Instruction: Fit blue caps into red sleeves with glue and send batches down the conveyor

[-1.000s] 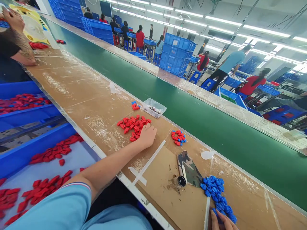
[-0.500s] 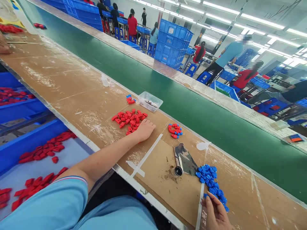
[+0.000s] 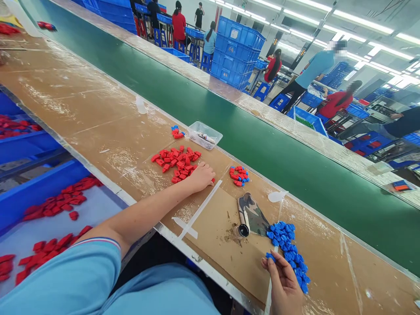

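My left hand (image 3: 201, 177) is closed at the right edge of a pile of small red plastic pieces (image 3: 177, 159), and one red piece (image 3: 213, 180) shows at its fingertips. Between thumb and fingers of my right hand (image 3: 284, 280) is a small blue plastic piece (image 3: 269, 256), held just left of a heap of blue pieces (image 3: 286, 245). A small round container with a dark opening (image 3: 243, 230) lies beside a camouflage cloth (image 3: 254, 214) on the cardboard. Behind it, joined red and blue pieces (image 3: 239, 175) form a cluster.
A clear plastic tray (image 3: 205, 135) with small items stands by the green conveyor belt (image 3: 183, 98). Another red-blue cluster (image 3: 177, 132) lies beside it. Blue crates of red pieces (image 3: 70, 201) sit below the table's left edge. Several people work beyond the belt near stacked blue crates (image 3: 234, 52).
My right hand has moved left, away from the blue heap, with the blue piece in its fingers. My left hand has shifted slightly right, and a red piece now shows at its fingertips.
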Demonstrator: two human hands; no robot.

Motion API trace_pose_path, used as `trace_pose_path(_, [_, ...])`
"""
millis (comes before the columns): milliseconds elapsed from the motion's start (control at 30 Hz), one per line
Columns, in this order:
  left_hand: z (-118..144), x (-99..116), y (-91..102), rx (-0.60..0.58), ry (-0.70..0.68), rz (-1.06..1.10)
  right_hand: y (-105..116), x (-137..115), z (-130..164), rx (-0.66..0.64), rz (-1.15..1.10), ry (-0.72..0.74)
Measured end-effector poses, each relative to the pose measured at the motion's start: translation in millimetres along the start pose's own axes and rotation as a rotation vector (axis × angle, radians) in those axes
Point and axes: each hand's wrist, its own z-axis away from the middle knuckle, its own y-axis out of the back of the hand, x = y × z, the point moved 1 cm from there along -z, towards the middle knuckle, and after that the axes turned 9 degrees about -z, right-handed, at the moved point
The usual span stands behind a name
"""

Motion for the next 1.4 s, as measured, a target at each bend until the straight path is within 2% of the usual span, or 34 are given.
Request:
trace_pose_path(133, [0.6,-0.2,2.9,-0.022,-0.043,0.109,-2.3,-1.7,1.0,-0.039,-0.015,-0.010])
trace_pose_path(267, [14.5,9.8,8.6,-0.004,-0.073,0.239,-3.9,-4.8,3.6,-0.087,-0.024,-0.019])
trace_pose_path(467, [53.7,40.4,9.2,0.092,-0.089,0.870,-13.5,-8.0,5.5,-0.097,-0.044,-0.006])
trace_pose_path(667, [75.4,59.1,4.5,0.038,-0.070,0.982,-24.4,-9.0,3.5,-0.177,-0.024,0.069])
trace_pose_path(800, [88.7,80.1,-12.0,0.012,0.001,1.177,-32.2,-19.2,2.7,-0.232,0.105,0.223])
trace_pose_path(900, [98.9,99.7,-25.6,-0.061,0.001,1.315,-39.2,-32.4,-0.3,-0.287,0.348,0.441])
trace_pose_path(967, [103.4,109.3,-31.1,-0.092,-0.012,1.338,-43.8,-40.4,-3.6,-0.319,0.477,0.623])
trace_pose_path(1067, [105.9,115.0,-33.7,-0.066,-0.030,1.285,-49.2,-46.4,-9.2,-0.352,0.596,0.817])
trace_pose_path(1200, [105.7,113.9,-32.7,-0.034,-0.045,1.210,-53.6,-44.8,-14.6,-0.393,0.678,0.912])
trace_pose_path(1400, [105.5,114.4,-33.6,-0.016,-0.051,1.199,-56.9,-41.5,-17.6,-0.406,0.735,0.954])
